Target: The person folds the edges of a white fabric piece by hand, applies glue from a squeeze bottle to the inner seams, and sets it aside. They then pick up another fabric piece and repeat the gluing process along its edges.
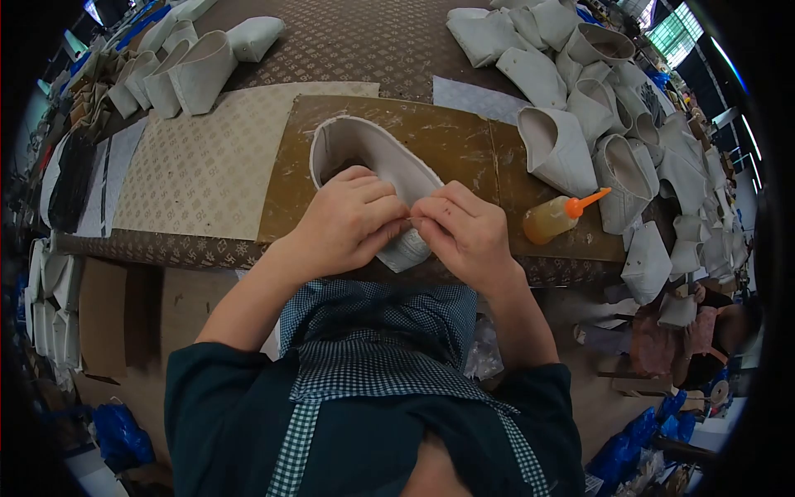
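A pale shoe upper [403, 174] lies on the brown work board [397, 116] in front of me, its opening facing away and its pointed toe toward my body. My left hand [356, 214] is over its left side, fingers curled into a pinch. My right hand [464, 228] pinches close beside it at the right edge. Between the two sets of fingertips there is a thin, light strand, too small to name. The fingertips of both hands nearly meet above the toe. A glue bottle [546, 219] with an orange nozzle rests to the right of my right hand.
Many more pale uppers are heaped at the right [559, 149], with others at the far left [195, 70]. A patterned beige sheet [199, 166] covers the table's left part. Cardboard [103, 319] stands below left. Another person [671, 335] sits at the lower right.
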Demonstrator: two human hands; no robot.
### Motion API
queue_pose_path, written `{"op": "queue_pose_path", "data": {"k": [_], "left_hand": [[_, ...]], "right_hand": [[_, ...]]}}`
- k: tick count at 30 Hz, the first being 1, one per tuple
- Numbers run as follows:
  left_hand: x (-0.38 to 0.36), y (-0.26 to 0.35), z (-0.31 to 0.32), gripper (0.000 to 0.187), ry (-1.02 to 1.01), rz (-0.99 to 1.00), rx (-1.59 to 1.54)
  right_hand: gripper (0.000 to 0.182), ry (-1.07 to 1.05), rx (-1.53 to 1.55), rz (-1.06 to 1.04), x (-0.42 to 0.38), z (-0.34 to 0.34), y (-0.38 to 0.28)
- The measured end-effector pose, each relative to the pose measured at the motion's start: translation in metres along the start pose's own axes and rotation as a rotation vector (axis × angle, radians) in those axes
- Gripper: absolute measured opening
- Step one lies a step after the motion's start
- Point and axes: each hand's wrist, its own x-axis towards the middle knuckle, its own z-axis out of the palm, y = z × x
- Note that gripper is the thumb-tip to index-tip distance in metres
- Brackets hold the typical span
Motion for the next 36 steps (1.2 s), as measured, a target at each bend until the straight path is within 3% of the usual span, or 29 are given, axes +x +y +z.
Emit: {"op": "queue_pose_path", "data": {"k": [5, 14, 17, 23, 32, 36], "left_hand": [[-0.001, 0.000, -0.001, 0.010, 0.000, -0.051, -0.111], [-0.001, 0.002, -0.005, 0.009, -0.021, -0.062, -0.069], [-0.003, 0.001, -0.004, 0.009, -0.042, -0.079, -0.069], [-0.003, 0.008, -0.012, 0.013, -0.093, -0.160, -0.047], [-0.006, 0.002, -0.013, 0.009, -0.109, -0.032, -0.066], [-0.003, 0.007, -0.011, 0.007, -0.147, -0.014, -0.085]], "right_hand": [[0.018, -0.054, 0.103, 0.178, 0.003, -0.010, -0.007], [0.017, -0.038, 0.055, 0.133, 0.004, -0.006, -0.009], [0.018, 0.013, 0.020, -0.009, 0.002, -0.002, -0.004], [0.010, -0.072, 0.008, 0.159, 0.004, -0.008, -0.009], [0.010, -0.082, -0.150, -0.077, 0.006, -0.003, -0.013], [0.011, -0.080, -0.148, -0.052, 0.002, 0.002, -0.011]]}}
